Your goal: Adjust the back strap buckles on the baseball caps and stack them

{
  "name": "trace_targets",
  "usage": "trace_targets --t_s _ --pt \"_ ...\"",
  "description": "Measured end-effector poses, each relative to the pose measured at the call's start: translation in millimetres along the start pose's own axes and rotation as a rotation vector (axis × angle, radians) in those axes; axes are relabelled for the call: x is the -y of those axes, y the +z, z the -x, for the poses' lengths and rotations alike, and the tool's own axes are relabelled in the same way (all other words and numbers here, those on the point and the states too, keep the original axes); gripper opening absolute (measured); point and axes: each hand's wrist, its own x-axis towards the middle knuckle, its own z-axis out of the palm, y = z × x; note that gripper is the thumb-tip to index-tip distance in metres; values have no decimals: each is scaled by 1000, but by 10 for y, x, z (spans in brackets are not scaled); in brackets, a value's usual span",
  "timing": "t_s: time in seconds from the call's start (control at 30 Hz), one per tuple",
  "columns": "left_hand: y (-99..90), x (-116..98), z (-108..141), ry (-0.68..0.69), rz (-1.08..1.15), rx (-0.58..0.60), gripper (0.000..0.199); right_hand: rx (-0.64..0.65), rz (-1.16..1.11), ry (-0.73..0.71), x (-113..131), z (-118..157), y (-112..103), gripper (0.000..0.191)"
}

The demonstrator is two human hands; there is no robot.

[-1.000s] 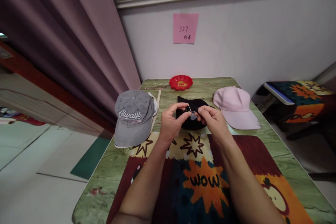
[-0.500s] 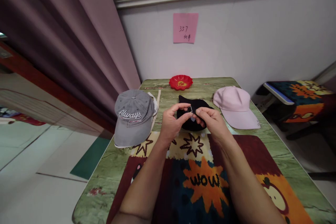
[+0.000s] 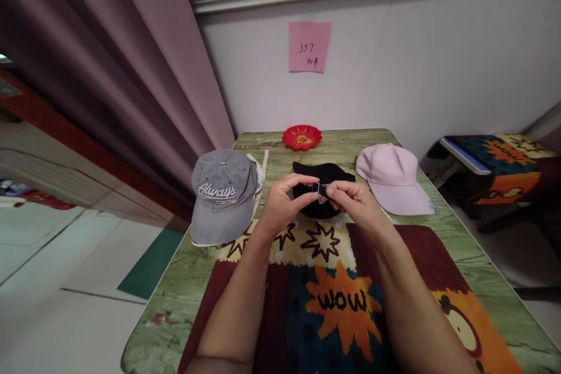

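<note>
Dim, soft indoor light, gentle shading in the curtain folds (image 3: 131,58), stretched edges, slightly soft fine detail

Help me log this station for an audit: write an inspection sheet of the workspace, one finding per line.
Surface: green wood-patterned table, partly under a multicoloured mat reading "WOW".
Things in hand: black fabric cap with a small metal-framed buckle.
Clutter: grey "Always" cap to the left, pale pink cap to the right, red scalloped dish at the back.
Hands: left hand has forefinger and thumb around the buckle, firmness of grip unclear; right hand pinches beside it.
Cables: nothing seen.
Surroundings: pink paper note marked 357 on the wall; mauve curtain at left.
</note>
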Motion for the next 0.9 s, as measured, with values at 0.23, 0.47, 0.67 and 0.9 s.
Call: trace_targets --t_s 0.23,0.47,0.67,0.9 --pt "43 12 12 -4 24 -13 23 -32 -10 16 -3 0 18 30" --pt "86 -19 18 -31 43 -45 22 -62 -42 19 6 -9 36 28" --pt "68 -35 15 -18 5 -17 22 -84 -65 5 -22 -15 8 25" --pt "46 -30 16 19 -60 -10 22 -119 -52 -14 -37 -11 15 24"
